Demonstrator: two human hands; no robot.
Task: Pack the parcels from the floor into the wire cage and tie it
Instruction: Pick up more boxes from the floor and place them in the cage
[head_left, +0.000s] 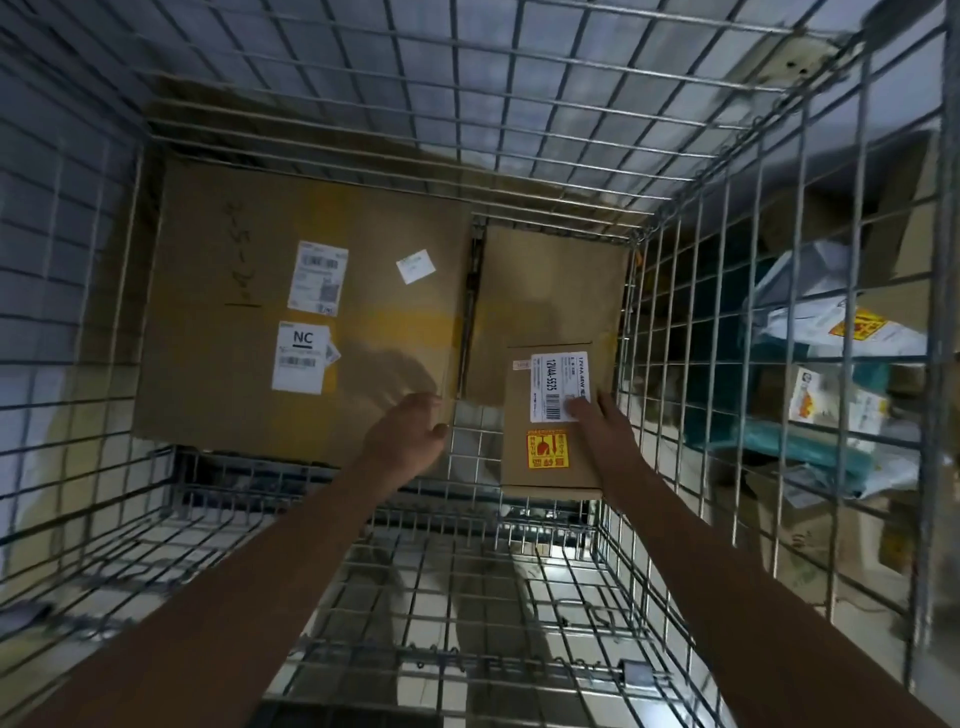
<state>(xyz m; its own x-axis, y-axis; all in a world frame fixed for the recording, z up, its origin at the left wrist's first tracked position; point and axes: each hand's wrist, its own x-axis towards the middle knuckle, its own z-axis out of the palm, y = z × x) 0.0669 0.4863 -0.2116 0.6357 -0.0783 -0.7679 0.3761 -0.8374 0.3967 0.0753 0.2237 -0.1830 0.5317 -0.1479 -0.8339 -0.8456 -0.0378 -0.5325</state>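
The small brown cardboard parcel (551, 415), long axis pointing away, is pressed by the flat right hand (597, 415); the loosely open left hand (410, 431), empty, is held beside it.

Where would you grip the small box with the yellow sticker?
Take the small box by its two long side edges, from above at its near end. It lies flat, label up, and that end overhangs open wire floor; the right hand already rests on its right edge.
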